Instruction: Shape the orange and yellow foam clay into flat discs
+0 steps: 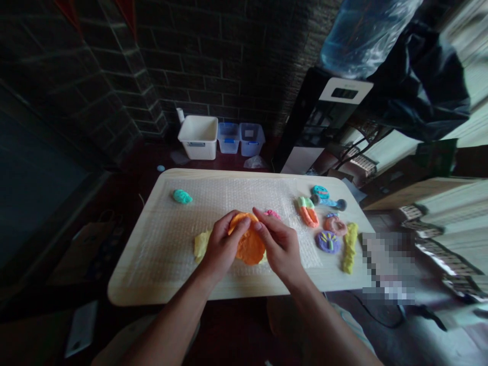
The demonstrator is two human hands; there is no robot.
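Orange clay (250, 249) over table (244, 291); brick wall (229, 61) beyond.

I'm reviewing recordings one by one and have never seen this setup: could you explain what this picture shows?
There's no machine, just a person's bare hands, seen from a camera worn on the head. The left hand and right hand together hold an orange sheet, apparently modelling clay. Below, bubble wrap covers much of the table. A green lump lies far left; a yellow piece is partly hidden behind the hands. Shaped pieces on the right include a purple disc and a yellow strip.
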